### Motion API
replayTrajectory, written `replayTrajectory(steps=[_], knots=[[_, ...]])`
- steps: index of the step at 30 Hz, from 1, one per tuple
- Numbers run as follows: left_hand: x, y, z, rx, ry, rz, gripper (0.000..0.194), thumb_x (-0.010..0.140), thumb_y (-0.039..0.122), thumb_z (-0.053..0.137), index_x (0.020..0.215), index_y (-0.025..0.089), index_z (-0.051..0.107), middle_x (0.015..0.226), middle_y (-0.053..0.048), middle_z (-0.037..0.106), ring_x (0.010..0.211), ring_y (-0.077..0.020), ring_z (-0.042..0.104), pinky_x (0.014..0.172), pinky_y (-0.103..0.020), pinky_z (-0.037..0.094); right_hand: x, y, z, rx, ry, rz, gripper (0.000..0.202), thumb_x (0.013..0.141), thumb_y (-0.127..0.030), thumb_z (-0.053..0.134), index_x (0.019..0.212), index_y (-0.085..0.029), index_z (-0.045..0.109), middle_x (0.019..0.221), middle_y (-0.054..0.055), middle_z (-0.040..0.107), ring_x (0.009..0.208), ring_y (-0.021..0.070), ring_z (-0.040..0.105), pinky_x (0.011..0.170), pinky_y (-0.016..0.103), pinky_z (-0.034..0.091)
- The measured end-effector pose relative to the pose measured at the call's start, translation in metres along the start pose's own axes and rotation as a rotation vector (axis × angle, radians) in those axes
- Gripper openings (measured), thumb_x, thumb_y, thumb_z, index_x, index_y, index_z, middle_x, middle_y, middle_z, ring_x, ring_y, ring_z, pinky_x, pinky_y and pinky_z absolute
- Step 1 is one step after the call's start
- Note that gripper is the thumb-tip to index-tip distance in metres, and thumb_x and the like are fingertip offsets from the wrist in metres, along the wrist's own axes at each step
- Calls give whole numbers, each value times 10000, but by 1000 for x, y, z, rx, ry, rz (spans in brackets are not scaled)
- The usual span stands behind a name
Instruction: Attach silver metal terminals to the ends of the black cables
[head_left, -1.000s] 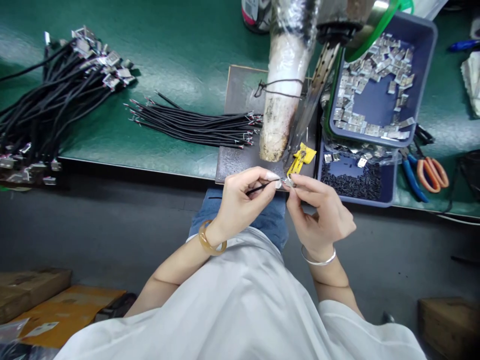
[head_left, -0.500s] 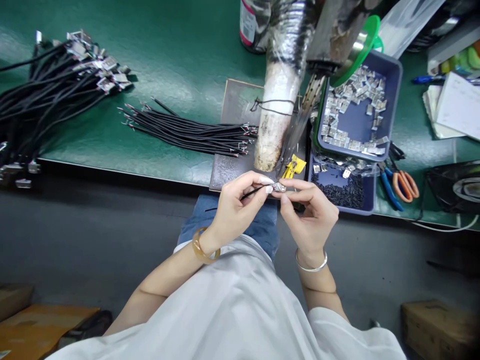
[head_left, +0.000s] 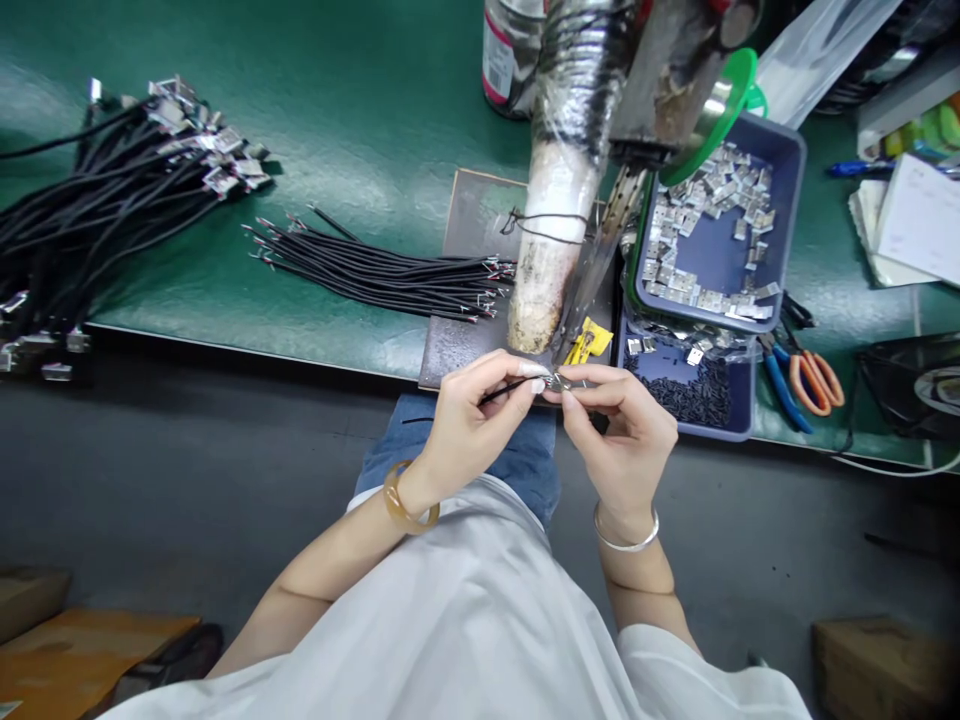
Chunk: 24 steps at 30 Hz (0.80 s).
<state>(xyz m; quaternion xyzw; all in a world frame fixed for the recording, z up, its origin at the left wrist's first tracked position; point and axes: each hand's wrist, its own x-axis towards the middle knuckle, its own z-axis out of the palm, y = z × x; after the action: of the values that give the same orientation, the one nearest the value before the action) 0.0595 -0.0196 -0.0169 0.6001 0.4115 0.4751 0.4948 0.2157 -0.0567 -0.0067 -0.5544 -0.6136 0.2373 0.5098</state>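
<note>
My left hand point(head_left: 474, 418) pinches a thin black cable point(head_left: 501, 391) close to its end, between thumb and forefinger. At that end sits a small metal USB connector point(head_left: 556, 382), gripped from the other side by the thumb and fingertips of my right hand point(head_left: 621, 432). Fingers cover part of the connector, so how the wires meet it is hidden. Just beyond my hands is the tip of a soldering iron point(head_left: 581, 310), with a yellow tag point(head_left: 591, 340) beside it. A bundle of cut black cables point(head_left: 382, 270) with stripped ends lies further left.
A foil-wrapped duct point(head_left: 559, 190) hangs low over the dark board point(head_left: 457, 350). On the right stand an upper bin point(head_left: 789, 220) of metal connectors and a lower bin point(head_left: 742, 415) of small black pieces, with orange-handled scissors point(head_left: 817, 382) nearby. Finished-looking cables point(head_left: 112, 190) pile at left.
The whole view has shifted slightly, with the bench sitting a little lower. My right fingertips now cover more of the connector; both hands keep their hold.
</note>
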Motion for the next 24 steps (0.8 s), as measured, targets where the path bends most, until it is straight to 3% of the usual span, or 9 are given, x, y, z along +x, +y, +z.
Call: replayTrajectory(steps=[8, 15, 24], knots=[[3, 1, 0, 13, 4, 7, 91, 915, 210, 668, 912, 156, 741, 829, -52, 705, 713, -131, 627, 642, -228, 484, 7, 2, -2, -114, 3, -175, 179, 859, -68, 689, 886, -244, 678, 981, 7, 763, 892, 171, 733, 824, 356, 620], [2, 1, 1, 26, 23, 15, 113, 926, 247, 663, 925, 166, 742, 822, -51, 697, 687, -126, 603, 619, -228, 471, 9, 1, -4, -182, 10, -222, 180, 855, -75, 698, 880, -251, 667, 1000, 12, 769, 879, 176, 742, 803, 354, 633], [-2, 3, -1, -60, -37, -88, 105, 913, 230, 664, 903, 144, 723, 822, -58, 714, 710, -129, 643, 624, -210, 502, 1, -1, -11, -192, -56, -237, 211, 864, -61, 672, 937, -258, 653, 1031, 27, 761, 891, 178, 745, 790, 316, 621]])
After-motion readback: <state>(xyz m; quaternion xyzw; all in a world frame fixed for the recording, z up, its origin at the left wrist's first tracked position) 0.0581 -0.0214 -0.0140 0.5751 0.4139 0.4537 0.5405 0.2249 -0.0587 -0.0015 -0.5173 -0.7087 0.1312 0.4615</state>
